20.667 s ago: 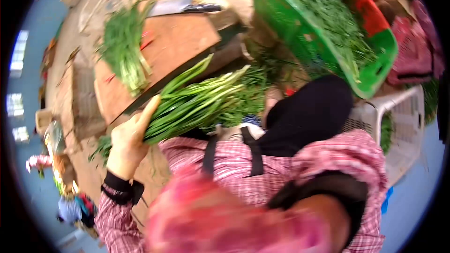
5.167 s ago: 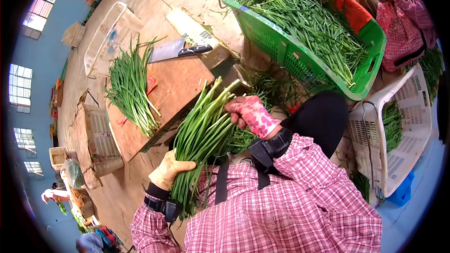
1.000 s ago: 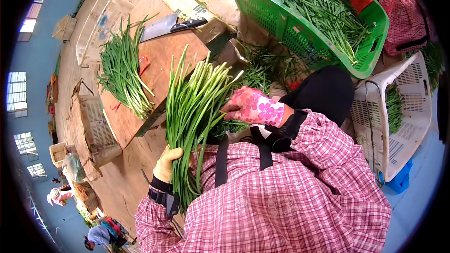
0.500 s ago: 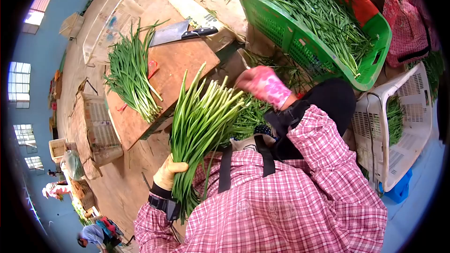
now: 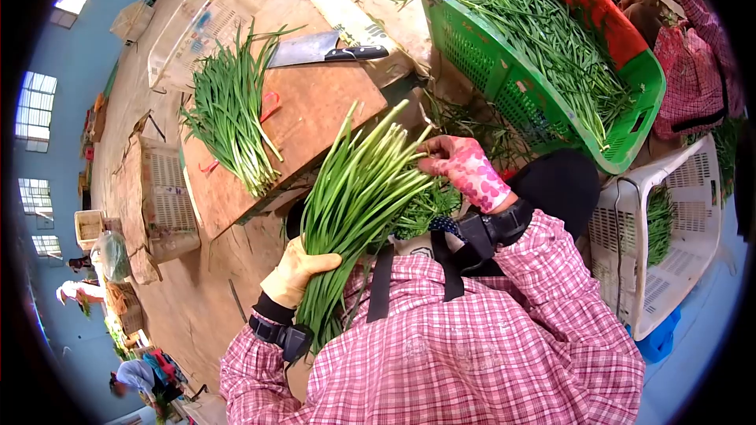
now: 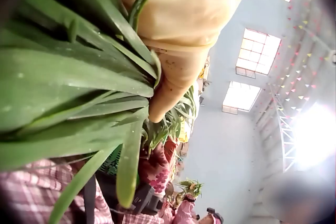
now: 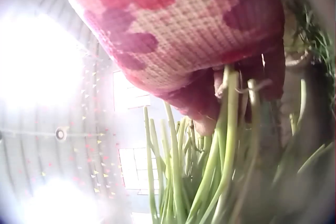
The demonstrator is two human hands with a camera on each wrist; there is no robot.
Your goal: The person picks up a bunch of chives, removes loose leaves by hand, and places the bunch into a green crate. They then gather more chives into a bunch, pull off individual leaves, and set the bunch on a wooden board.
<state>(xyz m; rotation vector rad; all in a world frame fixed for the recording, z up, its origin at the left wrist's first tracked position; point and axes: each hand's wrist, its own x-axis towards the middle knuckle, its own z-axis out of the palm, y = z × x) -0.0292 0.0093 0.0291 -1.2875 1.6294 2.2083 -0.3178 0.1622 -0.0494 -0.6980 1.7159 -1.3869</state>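
The left hand [image 5: 295,271], in a yellow glove, has its fingers clamped round the leafy end of a bunch of greens [image 5: 358,189], long stalks fanning pale-tipped just in front of the wooden board [image 5: 315,110]. The right hand [image 5: 465,169], in a pink glove, pinches some stalk ends. On the board lie a second bunch [image 5: 232,114] and a cleaver [image 5: 323,49].

Left hand [image 6: 184,24] half behind chive leaves [image 6: 63,92]
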